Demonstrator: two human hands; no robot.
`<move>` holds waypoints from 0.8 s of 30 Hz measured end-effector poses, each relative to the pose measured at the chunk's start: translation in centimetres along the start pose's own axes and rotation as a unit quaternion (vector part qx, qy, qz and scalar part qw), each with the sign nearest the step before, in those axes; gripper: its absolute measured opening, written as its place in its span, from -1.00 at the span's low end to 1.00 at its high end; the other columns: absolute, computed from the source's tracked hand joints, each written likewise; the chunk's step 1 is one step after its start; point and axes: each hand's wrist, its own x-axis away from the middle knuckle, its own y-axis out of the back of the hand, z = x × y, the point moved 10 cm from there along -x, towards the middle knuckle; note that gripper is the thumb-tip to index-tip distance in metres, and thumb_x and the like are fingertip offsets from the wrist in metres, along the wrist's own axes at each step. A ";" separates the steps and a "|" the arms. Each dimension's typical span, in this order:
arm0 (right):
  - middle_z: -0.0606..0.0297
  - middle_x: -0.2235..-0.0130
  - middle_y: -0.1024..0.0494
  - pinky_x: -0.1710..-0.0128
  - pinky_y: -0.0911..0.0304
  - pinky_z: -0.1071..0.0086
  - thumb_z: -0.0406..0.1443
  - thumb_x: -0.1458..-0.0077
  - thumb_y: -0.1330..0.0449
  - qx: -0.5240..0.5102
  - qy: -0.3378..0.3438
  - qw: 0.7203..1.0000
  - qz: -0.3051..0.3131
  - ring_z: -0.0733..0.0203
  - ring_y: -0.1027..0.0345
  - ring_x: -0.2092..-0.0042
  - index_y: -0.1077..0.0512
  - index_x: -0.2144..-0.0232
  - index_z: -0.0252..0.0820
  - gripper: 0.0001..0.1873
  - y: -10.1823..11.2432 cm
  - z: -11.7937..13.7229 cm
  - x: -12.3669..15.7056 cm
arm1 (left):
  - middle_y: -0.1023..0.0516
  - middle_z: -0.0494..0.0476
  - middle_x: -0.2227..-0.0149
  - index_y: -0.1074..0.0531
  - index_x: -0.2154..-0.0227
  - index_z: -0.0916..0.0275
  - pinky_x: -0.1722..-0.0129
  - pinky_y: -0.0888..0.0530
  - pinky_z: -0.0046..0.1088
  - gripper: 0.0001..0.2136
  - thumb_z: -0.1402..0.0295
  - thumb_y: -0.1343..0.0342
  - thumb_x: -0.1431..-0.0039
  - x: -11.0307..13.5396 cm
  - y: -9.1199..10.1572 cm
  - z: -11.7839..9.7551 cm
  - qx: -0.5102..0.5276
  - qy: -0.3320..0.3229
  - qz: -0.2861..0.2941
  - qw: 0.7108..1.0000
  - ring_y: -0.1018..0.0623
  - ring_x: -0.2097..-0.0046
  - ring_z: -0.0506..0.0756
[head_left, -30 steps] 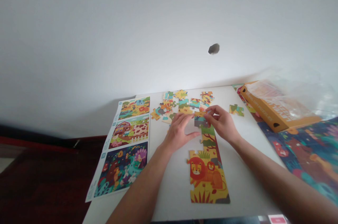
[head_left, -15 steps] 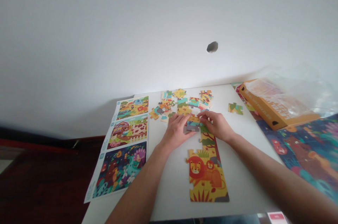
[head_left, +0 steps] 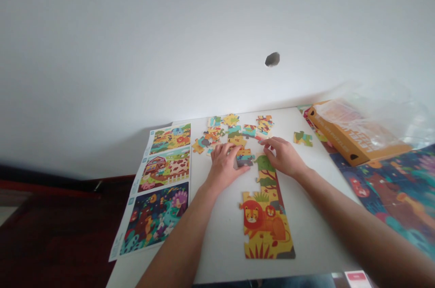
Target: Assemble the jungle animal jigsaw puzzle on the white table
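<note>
L hand [head_left: 224, 163]: holds grey-edged pc [head_left: 244, 160] btw thumb & fingers, thumb along lower edge, fingers bent over upper L side.
Grey-edged pc: just L of upper end of joined section [head_left: 268, 233], apart from it; 1 s ago in R grip, 0.5 s ago shared btw both, now w/ L only; L end hidden by fingers.
R hand [head_left: 280, 154]: drawn off to R of pc since 0.5 s ago; fingers bent, thumb near index; can't tell if pinching anything.
Joined section: same as 1 s ago, lions at near end, tree strip running away; upper R corner hidden under R hand.
Loose pcs [head_left: 234, 132]: overlapping at far side of table [head_left: 220, 233]; nearest partly hidden behind L hand.
Lone pc [head_left: 302, 139]: well R of loose pcs, unmoved.
Pic sheet [head_left: 166, 175]: lower R corner behind L forearm [head_left: 186, 233].
Box [head_left: 340, 141]: partly under clear plastic [head_left: 387, 116], lettering blurry.
Dark puzzle [head_left: 384, 188]: cut off at R, partly behind R forearm [head_left: 350, 215].
Red/white item [head_left: 356, 277]: cut off at bottom, can't ID.
</note>
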 end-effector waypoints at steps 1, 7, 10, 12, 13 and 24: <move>0.17 0.27 -0.56 0.15 -0.31 0.28 -0.36 -0.15 -0.08 0.004 0.003 1.000 0.003 0.13 -0.42 0.23 -0.50 0.15 -0.21 -0.74 0.0 0.0 0.0 | -0.47 0.17 -0.04 -0.43 -0.08 0.12 -0.12 -0.31 -0.06 -0.43 0.16 -0.38 0.02 0.0 -0.1 -0.3 0.004 -0.006 0.010 1.000 -0.33 -0.08 0.29; 0.13 0.15 -0.56 0.11 -0.30 0.27 -0.32 -0.09 -0.18 0.033 0.031 0.997 0.061 0.11 -0.43 0.19 -0.50 0.12 -0.20 -0.72 -0.8 0.9 0.2 | -0.47 0.06 -0.12 -0.51 0.00 0.05 -0.17 -0.24 -0.08 -0.66 0.20 -0.27 -0.14 0.1 -0.5 -1.1 0.011 -0.025 0.049 0.998 -0.27 -0.13 0.27; 0.12 0.11 -0.54 0.08 -0.27 0.24 -0.28 -0.09 -0.20 0.061 0.041 0.993 0.096 0.05 -0.42 0.10 -0.50 0.09 -0.19 -0.70 -1.3 1.7 0.3 | -0.49 0.06 -0.10 -0.52 0.01 0.04 -0.17 -0.24 -0.07 -0.68 0.23 -0.26 -0.15 0.1 -0.5 -1.0 0.014 -0.024 0.043 0.999 -0.27 -0.12 0.26; 0.10 0.10 -0.53 0.07 -0.24 0.22 -0.27 -0.12 -0.18 0.090 0.029 0.990 0.106 0.01 -0.40 0.06 -0.49 0.07 -0.17 -0.69 -1.2 1.7 0.2 | -0.50 0.07 -0.07 -0.52 0.01 0.04 -0.15 -0.25 -0.08 -0.67 0.22 -0.27 -0.15 0.1 -0.4 -1.0 0.018 -0.028 0.038 0.999 -0.28 -0.10 0.26; 0.09 0.10 -0.53 0.05 -0.23 0.20 -0.27 -0.14 -0.15 0.112 0.009 0.988 0.102 0.00 -0.39 0.05 -0.49 0.06 -0.17 -0.69 -0.9 1.3 0.1 | -0.50 0.08 -0.06 -0.52 0.00 0.04 -0.15 -0.26 -0.08 -0.66 0.22 -0.27 -0.14 0.0 -0.3 -1.0 0.019 -0.031 0.035 0.999 -0.29 -0.10 0.26; -0.23 -0.05 -0.36 0.06 -0.22 -0.09 -0.31 -0.14 -0.07 0.301 -0.336 0.890 0.060 -0.34 -0.23 -0.10 -0.33 -0.11 -0.29 -0.53 5.4 -9.5 2.5 | -0.51 0.13 0.04 -0.49 -0.04 0.06 -0.14 -0.28 -0.10 -0.57 0.20 -0.30 -0.09 -0.1 0.2 -1.0 0.017 -0.033 0.020 0.999 -0.32 -0.06 0.25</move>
